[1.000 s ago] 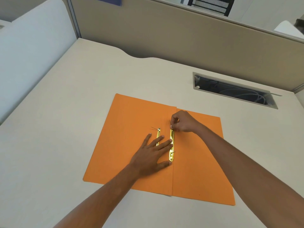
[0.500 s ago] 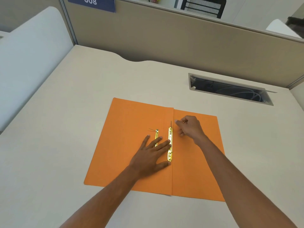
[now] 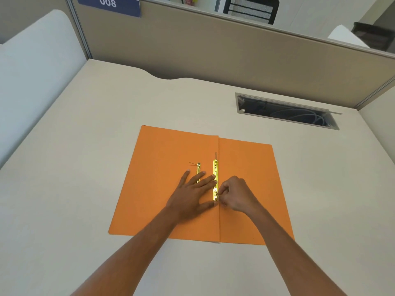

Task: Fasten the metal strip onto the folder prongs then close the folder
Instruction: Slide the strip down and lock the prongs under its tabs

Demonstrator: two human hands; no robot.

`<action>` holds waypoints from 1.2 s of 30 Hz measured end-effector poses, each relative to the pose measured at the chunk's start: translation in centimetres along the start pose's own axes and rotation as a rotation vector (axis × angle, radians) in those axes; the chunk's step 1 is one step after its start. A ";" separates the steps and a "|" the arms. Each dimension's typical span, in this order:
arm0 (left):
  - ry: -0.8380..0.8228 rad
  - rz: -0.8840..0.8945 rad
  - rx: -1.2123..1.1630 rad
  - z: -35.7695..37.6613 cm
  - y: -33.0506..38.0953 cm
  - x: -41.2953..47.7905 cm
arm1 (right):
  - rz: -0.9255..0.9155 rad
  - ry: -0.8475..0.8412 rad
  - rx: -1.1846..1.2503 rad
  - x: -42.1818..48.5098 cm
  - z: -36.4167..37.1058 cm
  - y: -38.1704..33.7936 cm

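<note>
An orange folder [image 3: 162, 189] lies open and flat on the desk. A gold metal strip [image 3: 215, 174] runs along the centre fold, with a thin prong [image 3: 215, 155] lying flat beyond its far end. A second gold strip [image 3: 198, 167] lies just to its left, partly under my fingers. My left hand [image 3: 192, 195] rests flat on the left flap, fingers spread, fingertips touching the strip. My right hand [image 3: 235, 195] is curled at the strip's near end, fingertips pinching a small prong there; the prong itself is mostly hidden.
A rectangular cable slot [image 3: 286, 112] with cables inside is cut into the desk at the back right. A beige partition [image 3: 213, 50] closes off the far edge, a white panel [image 3: 32, 71] the left side. A blue sign reads 008 [image 3: 108, 3].
My right hand has moved from the far end of the strip down to its near end. The far prong now lies flat. My left hand has stayed in place.
</note>
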State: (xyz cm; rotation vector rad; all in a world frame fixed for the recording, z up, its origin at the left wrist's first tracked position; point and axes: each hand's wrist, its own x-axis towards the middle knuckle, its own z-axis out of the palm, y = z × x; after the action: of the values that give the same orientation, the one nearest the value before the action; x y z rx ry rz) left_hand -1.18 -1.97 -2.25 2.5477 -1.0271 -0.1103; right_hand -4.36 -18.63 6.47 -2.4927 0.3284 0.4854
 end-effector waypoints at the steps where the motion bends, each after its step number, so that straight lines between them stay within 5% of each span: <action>1: 0.006 0.001 -0.008 0.0 0.0 0.0 | 0.008 0.033 0.026 -0.3 0.4 0.3; 12: -0.018 -0.040 -0.133 -0.2 -0.1 0.4 | -0.119 0.331 0.115 -2.0 4.2 2.2; 27: 0.025 -0.061 -0.142 0.1 0.1 0.5 | 0.085 0.264 0.001 -0.6 4.6 -0.2; 36: 0.025 -0.062 -0.149 0.2 -0.1 0.5 | -0.168 0.272 -0.278 -4.0 6.7 1.3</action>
State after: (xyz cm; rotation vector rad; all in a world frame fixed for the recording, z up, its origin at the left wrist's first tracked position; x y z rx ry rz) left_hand -0.84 -2.34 -2.46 2.4402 -0.8955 -0.1650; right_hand -10.21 -15.27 2.28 -2.8329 0.1605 0.1279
